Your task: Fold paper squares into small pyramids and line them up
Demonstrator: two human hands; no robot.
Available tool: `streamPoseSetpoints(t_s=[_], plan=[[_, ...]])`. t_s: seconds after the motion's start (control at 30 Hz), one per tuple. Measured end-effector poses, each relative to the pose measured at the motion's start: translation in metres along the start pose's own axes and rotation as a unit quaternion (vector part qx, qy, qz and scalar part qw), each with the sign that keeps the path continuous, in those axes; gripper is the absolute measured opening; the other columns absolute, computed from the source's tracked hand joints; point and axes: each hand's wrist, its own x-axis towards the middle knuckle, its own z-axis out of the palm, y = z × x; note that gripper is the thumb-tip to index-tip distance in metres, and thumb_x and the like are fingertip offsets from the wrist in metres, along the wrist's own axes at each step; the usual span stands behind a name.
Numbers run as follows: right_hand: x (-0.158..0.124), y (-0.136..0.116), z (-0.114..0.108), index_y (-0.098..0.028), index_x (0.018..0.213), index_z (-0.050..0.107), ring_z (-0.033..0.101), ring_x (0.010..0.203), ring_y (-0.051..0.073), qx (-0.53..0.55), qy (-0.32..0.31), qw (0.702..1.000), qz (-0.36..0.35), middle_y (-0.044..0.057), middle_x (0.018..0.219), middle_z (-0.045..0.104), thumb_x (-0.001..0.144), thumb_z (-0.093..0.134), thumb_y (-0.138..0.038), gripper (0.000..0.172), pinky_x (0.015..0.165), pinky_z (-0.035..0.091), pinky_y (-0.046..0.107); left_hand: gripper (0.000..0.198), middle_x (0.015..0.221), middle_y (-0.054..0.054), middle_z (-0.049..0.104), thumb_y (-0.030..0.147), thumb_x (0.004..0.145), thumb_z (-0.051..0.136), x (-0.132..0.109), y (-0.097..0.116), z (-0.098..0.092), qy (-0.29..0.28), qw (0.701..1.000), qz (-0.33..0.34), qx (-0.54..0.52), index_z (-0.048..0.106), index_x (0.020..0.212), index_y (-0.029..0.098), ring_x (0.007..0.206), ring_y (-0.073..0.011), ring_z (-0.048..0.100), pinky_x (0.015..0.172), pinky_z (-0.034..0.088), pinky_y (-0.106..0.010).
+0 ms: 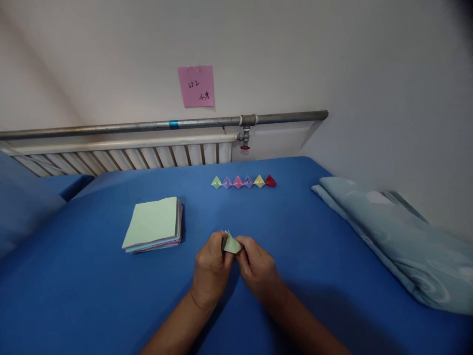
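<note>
A small folded piece of pale green paper (232, 245) is pinched between my two hands, above the blue surface. My left hand (212, 268) grips its left side, thumb on top and fingers curled beneath. On the right side, my right hand (259, 266) pinches a corner between thumb and fingers. Parts of the folded paper are hidden by my fingers. Beyond my hands lies a row of several small folded paper pieces (238, 182) in green, purple, pink, yellow and red. To the left sits a stack of square paper sheets (152, 223), pale green on top.
A folded light blue patterned cloth (391, 236) lies at the right on the blue sheet (92, 291). Behind the far edge are a white radiator (148, 157), a metal pipe (121, 128) and a red-handled valve (245, 147). A pink note (196, 87) hangs on the wall.
</note>
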Motion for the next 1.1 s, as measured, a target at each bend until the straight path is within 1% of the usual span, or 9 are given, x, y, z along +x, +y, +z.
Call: streamPoseSetpoints(t_s=[0.13, 0.33, 0.43, 0.57, 0.7, 0.83, 0.9, 1.0, 1.1], plan=[[-0.0005, -0.0007, 0.0008, -0.019, 0.101, 0.057, 0.066, 0.071, 0.015, -0.007, 0.001, 1.0, -0.002, 0.004, 0.08, 0.068, 0.092, 0.037, -0.013, 0.022, 0.067, 0.052, 0.024, 0.014, 0.086, -0.004, 0.071, 0.023, 0.092, 0.047, -0.0008, -0.0001, 0.0007, -0.002, 1.0, -0.001, -0.012, 0.055, 0.102, 0.02, 0.075, -0.0165, 0.07, 0.069, 0.053, -0.026], [-0.002, -0.0018, 0.0032, -0.019, 0.105, 0.057, 0.067, 0.072, 0.015, -0.009, 0.004, 1.0, -0.001, 0.005, 0.081, 0.069, 0.093, 0.038, -0.015, 0.023, 0.068, 0.052, 0.024, 0.013, 0.086, -0.004, 0.072, 0.019, 0.09, 0.048, 0.001, -0.0001, -0.0005, -0.028, 0.998, -0.048, -0.021, 0.056, 0.1, 0.02, 0.075, -0.017, 0.07, 0.067, 0.053, -0.027], [-0.0019, -0.0021, 0.0033, -0.019, 0.104, 0.057, 0.067, 0.071, 0.015, -0.015, 0.006, 1.0, -0.009, 0.005, 0.081, 0.069, 0.094, 0.038, -0.015, 0.022, 0.067, 0.052, 0.024, 0.017, 0.088, -0.005, 0.072, 0.015, 0.088, 0.048, 0.002, -0.0003, -0.0005, -0.037, 0.998, -0.041, -0.024, 0.059, 0.101, 0.019, 0.078, -0.0179, 0.07, 0.07, 0.054, -0.028], [-0.0015, -0.0028, 0.0029, -0.019, 0.103, 0.057, 0.067, 0.07, 0.015, -0.011, 0.003, 1.0, -0.016, 0.004, 0.079, 0.068, 0.093, 0.037, -0.013, 0.023, 0.067, 0.052, 0.024, 0.022, 0.09, -0.006, 0.072, 0.01, 0.085, 0.049, 0.0019, 0.0003, -0.0001, -0.028, 0.999, -0.027, -0.033, 0.061, 0.103, 0.018, 0.08, -0.0185, 0.069, 0.073, 0.055, -0.028], [-0.0012, -0.0043, 0.0023, -0.019, 0.103, 0.057, 0.067, 0.07, 0.014, -0.006, 0.002, 1.0, -0.017, 0.004, 0.079, 0.068, 0.092, 0.037, -0.012, 0.024, 0.067, 0.052, 0.024, 0.024, 0.088, -0.005, 0.072, 0.01, 0.084, 0.048, 0.0008, 0.001, 0.0006, -0.02, 0.999, -0.032, -0.038, 0.061, 0.102, 0.019, 0.078, -0.0175, 0.069, 0.072, 0.055, -0.027], [-0.0003, -0.0049, 0.0022, -0.02, 0.102, 0.057, 0.067, 0.069, 0.014, 0.007, 0.003, 1.0, -0.003, 0.004, 0.079, 0.069, 0.091, 0.038, -0.011, 0.024, 0.066, 0.053, 0.023, 0.035, 0.104, -0.007, 0.072, 0.008, 0.082, 0.044, -0.0014, 0.0, 0.004, 0.004, 0.998, -0.041, -0.052, 0.059, 0.111, 0.02, 0.092, -0.0188, 0.069, 0.08, 0.056, -0.03], [0.0, -0.0038, 0.0028, -0.021, 0.101, 0.056, 0.067, 0.069, 0.014, 0.01, 0.001, 1.0, 0.007, 0.003, 0.079, 0.069, 0.09, 0.038, -0.011, 0.024, 0.067, 0.053, 0.023, 0.038, 0.106, -0.007, 0.071, 0.007, 0.082, 0.043, -0.0021, -0.0007, 0.0053, 0.005, 0.998, -0.041, -0.057, 0.059, 0.113, 0.02, 0.096, -0.0194, 0.069, 0.083, 0.056, -0.031], [0.0005, -0.001, 0.0038, -0.021, 0.108, 0.055, 0.068, 0.072, 0.015, 0.003, 0.003, 1.0, 0.01, 0.005, 0.085, 0.069, 0.091, 0.039, -0.013, 0.024, 0.069, 0.055, 0.025, 0.038, 0.106, -0.007, 0.072, 0.006, 0.081, 0.045, -0.0017, -0.0011, 0.005, -0.011, 0.997, -0.047, -0.063, 0.059, 0.113, 0.02, 0.094, -0.0191, 0.069, 0.083, 0.056, -0.03], [0.0014, 0.0018, 0.0033, -0.018, 0.119, 0.051, 0.068, 0.08, 0.017, -0.017, 0.019, 1.0, -0.013, 0.008, 0.094, 0.068, 0.091, 0.041, -0.015, 0.03, 0.072, 0.056, 0.027, 0.035, 0.101, -0.006, 0.072, 0.007, 0.082, 0.047, -0.0002, -0.0007, 0.0034, -0.033, 0.996, -0.063, -0.062, 0.059, 0.111, 0.021, 0.089, -0.0183, 0.07, 0.078, 0.056, -0.028]])
